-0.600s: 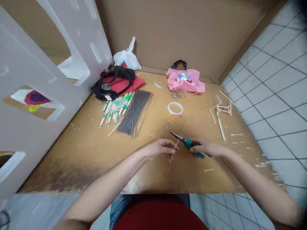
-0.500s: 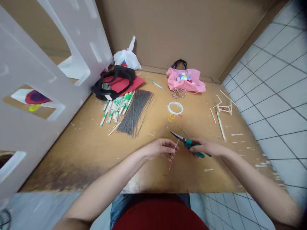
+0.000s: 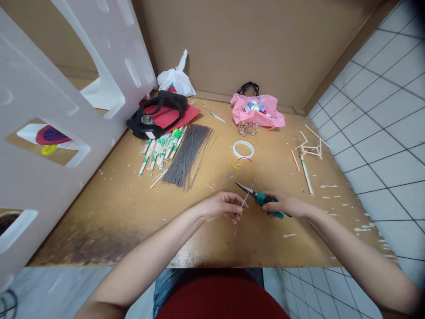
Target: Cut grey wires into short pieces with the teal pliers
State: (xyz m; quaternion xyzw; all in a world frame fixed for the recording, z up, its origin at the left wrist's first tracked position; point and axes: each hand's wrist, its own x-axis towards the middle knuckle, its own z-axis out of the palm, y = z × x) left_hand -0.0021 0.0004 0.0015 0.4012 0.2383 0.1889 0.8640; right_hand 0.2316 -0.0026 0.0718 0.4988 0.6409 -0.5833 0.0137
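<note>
As a person in a red top (image 3: pixel 221 301) bends over a worn plywood tabletop (image 3: pixel 99 212), spattered with white paint flecks and scorched dark along its front left edge, a coil of white tubing (image 3: pixel 243 149) marks the middle of the work area. A tall cardboard wall (image 3: pixel 239 44) stands behind the coil, a white cut-out foam panel (image 3: pixel 56 97) rises to its left, and a gray tiled floor (image 3: pixel 381 146) spreads to its right. Farther back and left of the coil sit a white plastic bag (image 3: pixel 175 77), a black handbag (image 3: pixel 156 114) and a red paper sheet (image 3: pixel 186 113). A pink bag (image 3: pixel 257 108) lies just behind it. Left of the coil lie a bundle of wooden sticks (image 3: pixel 159 153) and a fan of dark wires (image 3: pixel 187 155), with a small stick frame (image 3: pixel 310 148) off to its right. Below the coil, near the table's front edge, the left hand (image 3: pixel 221 207) pinches a thin rod (image 3: pixel 241 211) between closed fingertips, while the right hand (image 3: pixel 283 204) wraps narrowly around teal-handled cutters (image 3: pixel 264 200), their pointed blades just beside the rod.
</note>
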